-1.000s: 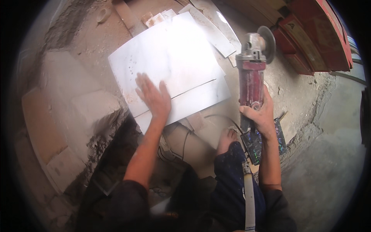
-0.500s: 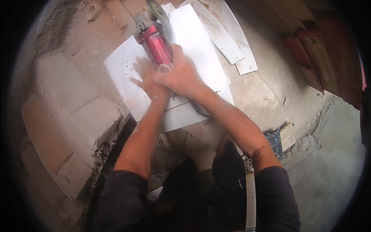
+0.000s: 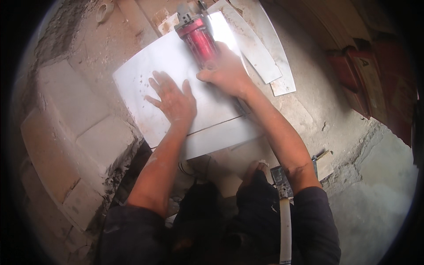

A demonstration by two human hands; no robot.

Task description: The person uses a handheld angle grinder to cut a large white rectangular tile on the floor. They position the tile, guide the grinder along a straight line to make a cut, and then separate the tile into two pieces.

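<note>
My right hand (image 3: 227, 73) is wrapped round the rear of a red angle grinder (image 3: 201, 46), whose grey head points away from me. The grinder is over the far right part of a white tile (image 3: 145, 73); its disc is edge-on and hard to make out. With fingers spread, my left hand (image 3: 172, 99) lies flat on the tile. A dark straight line or cut (image 3: 216, 125) runs across the tile near its front edge. Part of the line's right end is hidden by my right forearm.
White tile strips (image 3: 282, 84) lie beyond the tile on the right. Stone or concrete blocks (image 3: 106, 137) stand at the left. Red boxes (image 3: 353, 75) are at the far right. A pale hose or strap (image 3: 285, 229) hangs by my right arm. My foot (image 3: 251, 170) is close to the tile's near edge.
The grinder and my right hand have moved right, away from my left hand. The two hands no longer overlap. In the picture, the tile sits slightly lower.
</note>
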